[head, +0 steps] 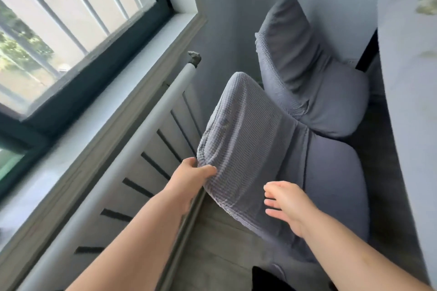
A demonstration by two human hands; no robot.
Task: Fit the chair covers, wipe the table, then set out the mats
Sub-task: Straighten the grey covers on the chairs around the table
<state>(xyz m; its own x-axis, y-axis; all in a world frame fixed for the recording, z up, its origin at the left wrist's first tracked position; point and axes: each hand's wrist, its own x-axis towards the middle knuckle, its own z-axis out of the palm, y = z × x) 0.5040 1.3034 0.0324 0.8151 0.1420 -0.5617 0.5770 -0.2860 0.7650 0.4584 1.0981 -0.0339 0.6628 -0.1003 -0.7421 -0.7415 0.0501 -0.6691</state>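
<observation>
Two chairs stand side by side along the table, both under grey waffle-knit covers. The near chair's cover (250, 139) is stretched over its backrest and seat. My left hand (191, 177) pinches the lower left corner of that backrest cover, thumb on the front of the fabric. My right hand (287, 205) hovers with fingers spread and relaxed in front of the backrest's lower right part, holding nothing. The far chair (305, 78) is fully covered. The table (406, 92) runs along the right edge, under a pale cloth.
A white slatted radiator cover (151, 149) runs along the wall on the left, close behind the near chair. Above it are a pale sill and a dark-framed window (71, 30). Wood floor shows between radiator and chair. Greenish shapes lie on the table's far end.
</observation>
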